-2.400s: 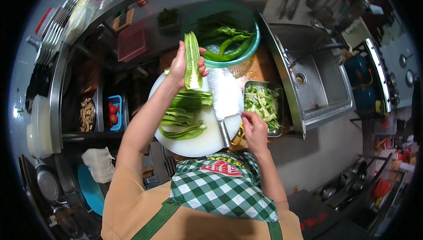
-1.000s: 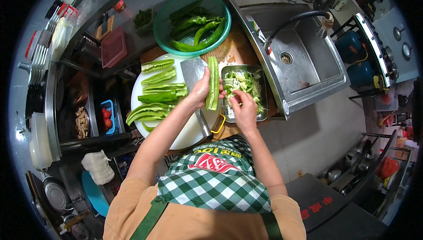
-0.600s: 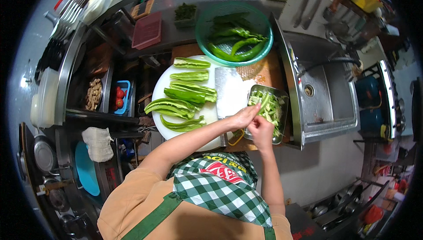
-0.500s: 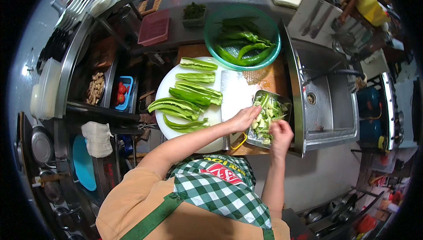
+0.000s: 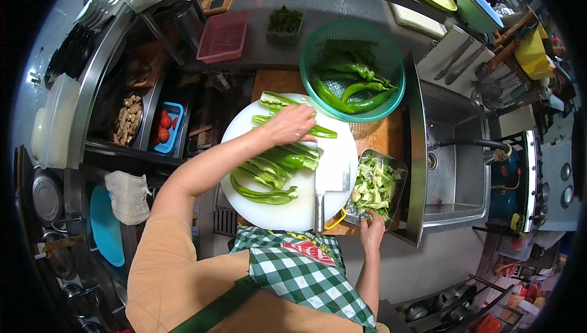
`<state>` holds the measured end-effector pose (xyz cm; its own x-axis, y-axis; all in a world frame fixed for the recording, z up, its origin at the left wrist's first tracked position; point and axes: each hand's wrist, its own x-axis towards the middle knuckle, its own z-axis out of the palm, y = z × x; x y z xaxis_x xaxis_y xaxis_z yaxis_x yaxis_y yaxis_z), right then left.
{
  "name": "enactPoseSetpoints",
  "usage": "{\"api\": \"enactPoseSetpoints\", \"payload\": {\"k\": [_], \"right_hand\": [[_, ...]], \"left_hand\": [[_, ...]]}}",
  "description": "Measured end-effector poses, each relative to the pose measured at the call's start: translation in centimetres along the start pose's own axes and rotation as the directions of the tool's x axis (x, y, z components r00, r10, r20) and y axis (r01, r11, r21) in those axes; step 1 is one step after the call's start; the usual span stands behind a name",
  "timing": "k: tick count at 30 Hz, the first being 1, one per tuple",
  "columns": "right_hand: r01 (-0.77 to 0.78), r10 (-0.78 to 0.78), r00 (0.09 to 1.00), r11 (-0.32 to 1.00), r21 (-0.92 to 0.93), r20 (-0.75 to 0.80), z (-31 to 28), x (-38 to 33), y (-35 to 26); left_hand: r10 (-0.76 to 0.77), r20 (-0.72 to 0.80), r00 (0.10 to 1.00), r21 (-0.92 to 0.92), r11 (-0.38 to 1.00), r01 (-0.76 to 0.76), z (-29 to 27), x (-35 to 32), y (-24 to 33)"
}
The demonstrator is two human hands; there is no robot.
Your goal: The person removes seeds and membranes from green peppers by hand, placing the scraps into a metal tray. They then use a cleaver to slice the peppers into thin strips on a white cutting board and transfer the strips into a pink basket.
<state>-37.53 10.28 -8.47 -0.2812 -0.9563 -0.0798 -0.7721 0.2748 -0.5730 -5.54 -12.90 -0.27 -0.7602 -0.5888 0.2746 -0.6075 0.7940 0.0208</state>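
The head camera shows, well to the left of the left hand (image 5: 291,124), knobbly ginger (image 5: 127,126) and, nearer to it, a blue basket (image 5: 178,113) holding tomatoes (image 5: 164,134). Beyond the hand, up and to its left, sits a pink basket (image 5: 221,40), with a tub of green herbs (image 5: 285,20) more nearly straight ahead of it. Below the hand, split green pepper halves (image 5: 263,175) lie on a round white board (image 5: 304,211). The left hand itself is over the board, fingers curved down on a pepper half (image 5: 324,132) whose end sticks out to its right; whether the fingers pinch it cannot be told from above. Below and right of that hand, a cleaver (image 5: 332,174) lies flat on the board, handle toward the person. Up and right of the same hand, a green colander (image 5: 400,88) holds whole peppers (image 5: 372,102). The right hand (image 5: 372,233) is at the near edge of a metal tray (image 5: 401,181), fingers drawn together; I cannot tell if they pinch anything. Pale green pepper scraps (image 5: 373,181) fill the tray just beyond it. Farther to that hand's right is a steel sink (image 5: 455,177).
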Motion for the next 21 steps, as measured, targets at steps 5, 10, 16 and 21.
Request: {"api": "enactPoseSetpoints", "payload": {"k": [5, 10, 16, 21], "right_hand": [[-0.005, 0.009, 0.999, 0.997, 0.072, -0.051, -1.3, -0.8, -2.1], [-0.020, 0.023, 0.999, 0.996, 0.083, -0.036, -1.8, -1.3, -3.1], [0.128, -0.126, 0.991, 0.991, 0.046, -0.052, -0.9, -1.8, -3.7], [-0.037, 0.028, 0.983, 0.998, -0.045, -0.182, -1.9, -1.8, -5.2]], "left_hand": [[-0.472, 0.013, 0.882, -0.560, 0.727, 0.397, -0.6, -2.1, -3.4], [-0.705, 0.560, 0.435, -0.791, -0.612, 0.025, -0.2, -4.1, -1.9], [-0.272, 0.906, 0.324, -0.314, -0.945, 0.086, 0.0, -7.5, -0.2], [-0.563, 0.572, 0.597, -0.782, -0.155, 0.604, -2.7, -4.0, -3.5]]}}
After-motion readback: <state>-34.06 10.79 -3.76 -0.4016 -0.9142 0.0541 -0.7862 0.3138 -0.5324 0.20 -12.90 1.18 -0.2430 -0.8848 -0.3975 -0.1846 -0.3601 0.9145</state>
